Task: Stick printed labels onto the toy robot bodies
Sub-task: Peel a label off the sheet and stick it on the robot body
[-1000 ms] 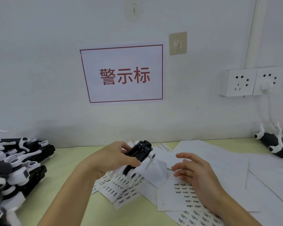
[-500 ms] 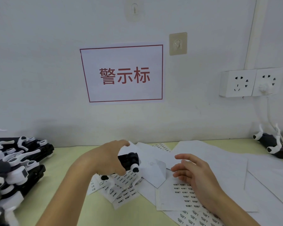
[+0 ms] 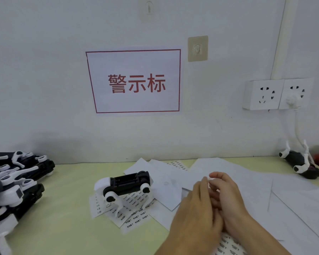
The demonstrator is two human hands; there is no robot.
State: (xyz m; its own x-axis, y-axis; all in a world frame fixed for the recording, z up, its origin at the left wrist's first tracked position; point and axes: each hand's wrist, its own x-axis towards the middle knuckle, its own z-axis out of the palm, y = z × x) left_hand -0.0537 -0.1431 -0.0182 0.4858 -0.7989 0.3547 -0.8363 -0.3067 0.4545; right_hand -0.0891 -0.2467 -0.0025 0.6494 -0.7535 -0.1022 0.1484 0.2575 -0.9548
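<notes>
Head view: the table (image 3: 66,227) carries the toy robot body (image 3: 126,183), lying free, left of the joined hands, long axis left to right. The left hand (image 3: 193,216) is nearer it and overlaps the right hand (image 3: 226,196); both seem to pinch a tiny label (image 3: 211,179), though blur prevents certainty.

Open green surface (image 3: 68,227) lies near left and centre. A pile of toy robots (image 3: 13,183) blocks the far left; loose sheets (image 3: 265,190) cover the right.
</notes>
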